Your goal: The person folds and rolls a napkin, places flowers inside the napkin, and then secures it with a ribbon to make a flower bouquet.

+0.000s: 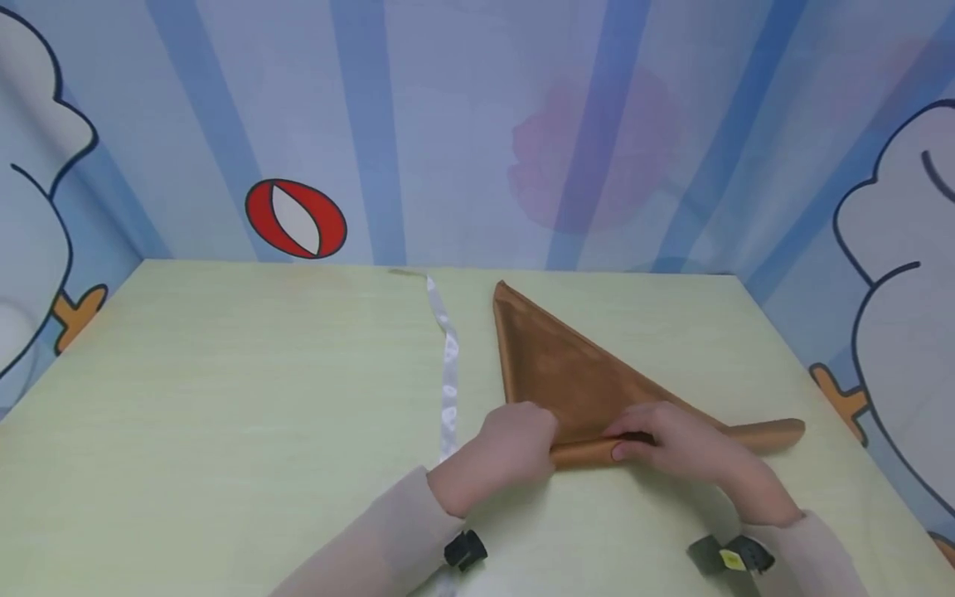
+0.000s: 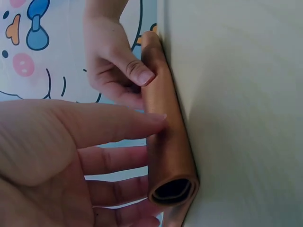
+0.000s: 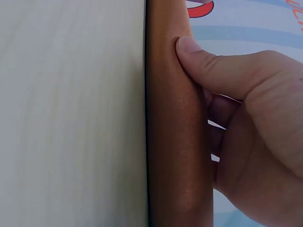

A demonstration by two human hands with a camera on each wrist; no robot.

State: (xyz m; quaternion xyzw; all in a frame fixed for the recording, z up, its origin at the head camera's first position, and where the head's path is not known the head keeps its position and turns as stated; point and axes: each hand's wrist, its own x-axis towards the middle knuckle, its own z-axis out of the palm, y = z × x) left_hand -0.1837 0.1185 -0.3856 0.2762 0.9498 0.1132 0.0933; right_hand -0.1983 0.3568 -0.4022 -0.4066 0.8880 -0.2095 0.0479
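A smooth, slightly shiny brown cloth (image 1: 567, 356) lies on the table as a triangle, its peak pointing away from me. Its near edge is rolled into a tube (image 3: 177, 142), and the tube's hollow end shows in the left wrist view. My left hand (image 1: 515, 444) holds the roll near its left end, thumb (image 2: 137, 125) on the near side and fingers behind. Farther right along the same roll, my right hand (image 1: 679, 439) pinches it with the thumb (image 3: 208, 64) in front and the fingers partly hidden behind. The tube's right end (image 1: 776, 433) sticks out past my right hand.
A white ribbon (image 1: 449, 373) lies lengthwise on the pale table (image 1: 224, 398), left of the cloth, passing beneath my left forearm. A printed backdrop (image 1: 462, 124) stands along the table's back and sides. Black devices sit at both wrists.
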